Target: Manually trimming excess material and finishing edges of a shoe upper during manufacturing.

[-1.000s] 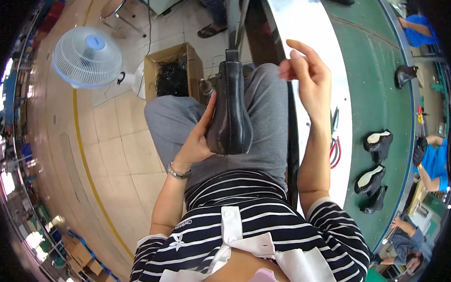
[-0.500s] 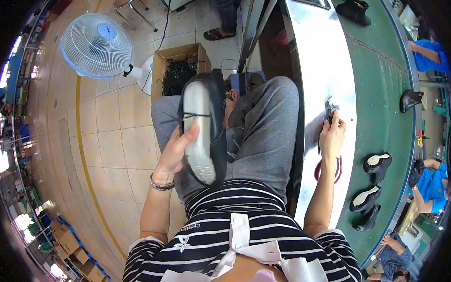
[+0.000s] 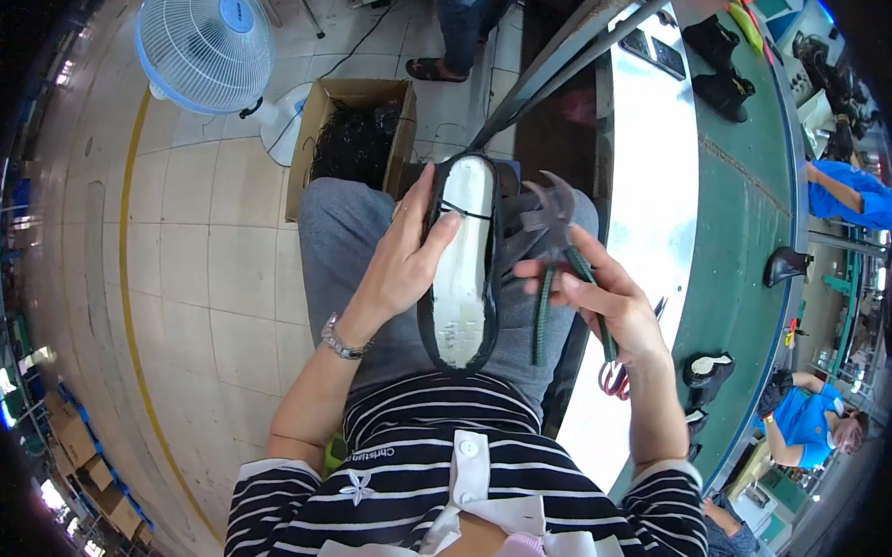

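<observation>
Pale lettering point(image 3: 373, 453) runs across the striped shirt point(image 3: 519, 448), upside down in this view and beside a white flower emblem point(image 3: 358, 487). The fan point(image 3: 204, 44) bears a small mark on its blue hub point(image 3: 236, 12).

A long, shiny white tabletop point(image 3: 656, 168) stands at the person's right, with two dark phone-like slabs point(image 3: 650, 52) near its far end. Near its left edge, partly hidden by the right wrist, lies a red-handled tool point(image 3: 614, 381). Along the tabletop's right edge runs a green surface point(image 3: 742, 230): black boots point(image 3: 723, 92) stand at its far end, a single ankle boot point(image 3: 787, 267) close to its right edge, and pale-bottomed footwear point(image 3: 708, 371) toward the near end. Beyond it are people in blue shirts point(image 3: 814, 419). On the tiled floor point(image 3: 196, 270), a cardboard box point(image 3: 402, 139) holds tangled black scraps.

Above the person's grey-trousered lap is a black boot point(image 3: 466, 269), bottom up. Its white insole board is scuffed toward the near end, rimmed in black, and crossed by a thin black tie. The left hand point(image 3: 397, 262) grips it, thumb on the board, fingers along its left side. The right hand point(image 3: 617, 304) grasps green-handled pincers point(image 3: 548, 221), slightly blurred, just beside the boot, their handles spread.
</observation>
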`<state>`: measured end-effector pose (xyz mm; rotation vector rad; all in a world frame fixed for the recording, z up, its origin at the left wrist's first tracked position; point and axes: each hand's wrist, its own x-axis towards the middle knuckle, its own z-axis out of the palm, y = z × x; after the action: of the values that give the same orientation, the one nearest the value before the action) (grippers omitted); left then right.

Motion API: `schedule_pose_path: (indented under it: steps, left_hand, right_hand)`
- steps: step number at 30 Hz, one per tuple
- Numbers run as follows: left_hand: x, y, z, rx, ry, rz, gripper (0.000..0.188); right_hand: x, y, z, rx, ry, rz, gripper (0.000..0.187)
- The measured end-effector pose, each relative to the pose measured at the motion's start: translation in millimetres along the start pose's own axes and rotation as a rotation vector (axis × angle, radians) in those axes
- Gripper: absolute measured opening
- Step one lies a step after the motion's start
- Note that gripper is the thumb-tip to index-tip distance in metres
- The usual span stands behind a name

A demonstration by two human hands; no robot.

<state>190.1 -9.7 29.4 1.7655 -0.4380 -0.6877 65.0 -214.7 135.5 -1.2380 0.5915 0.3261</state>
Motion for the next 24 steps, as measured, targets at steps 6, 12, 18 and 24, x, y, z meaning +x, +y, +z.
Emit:
schedule_pose_path:
  steps: [6, 12, 18, 24]
  left_hand:
    - [46, 6, 11, -0.393, 0.036, 0.059, 0.043]
    - [46, 7, 9, -0.193, 0.144, 0.154, 0.036]
    - [45, 12, 8, -0.210, 0.162, 0.143, 0.033]
    - [44, 6, 11, -0.296, 0.198, 0.196, 0.033]
  right_hand:
    - [43, -32, 20, -0.126, -0.143, 0.171, 0.053]
    - [53, -50, 35, -0.420, -0.087, 0.259, 0.056]
    - [45, -17, 32, -0.630, -0.065, -0.012, 0.059]
    - [44, -10, 27, -0.740, -0.038, -0.174, 0.056]
